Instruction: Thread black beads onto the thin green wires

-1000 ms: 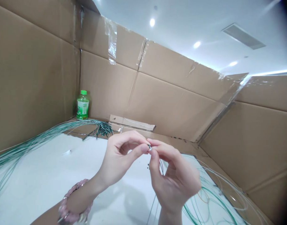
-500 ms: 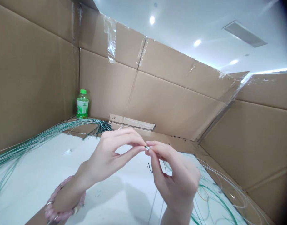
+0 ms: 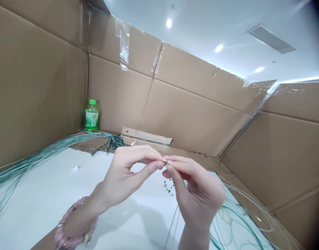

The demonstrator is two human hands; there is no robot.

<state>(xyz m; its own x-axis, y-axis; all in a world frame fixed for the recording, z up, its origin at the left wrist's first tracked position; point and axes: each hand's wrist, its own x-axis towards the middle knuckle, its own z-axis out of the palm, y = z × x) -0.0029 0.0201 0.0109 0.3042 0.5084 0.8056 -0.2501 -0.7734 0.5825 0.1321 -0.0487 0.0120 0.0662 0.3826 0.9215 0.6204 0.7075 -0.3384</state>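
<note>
My left hand (image 3: 130,173), with a pink bead bracelet (image 3: 68,225) at its wrist, pinches one side of a tiny dark green wire end (image 3: 165,163). My right hand (image 3: 198,189) is closed on the other side, thumb against the fingers, so the two sets of fingertips meet in front of me. Much of the wire end is covered by fingers. Thin strands (image 3: 172,222) run down below my right hand toward the front edge of the view. Just beyond and below the fingertips, several tiny black pieces (image 3: 168,190) lie on the white surface (image 3: 97,194).
A long bundle of green and white wires (image 3: 57,144) stretches along the left. Loose loops of wire (image 3: 237,222) lie at the right. A green bottle (image 3: 91,116) stands in the back left corner; cardboard walls (image 3: 187,104) surround the surface. A small white object (image 3: 75,169) lies left.
Both hands have shifted slightly right, and the fingertips have drawn closer around the wire end, hiding more of it. More of the black pieces now show beneath.
</note>
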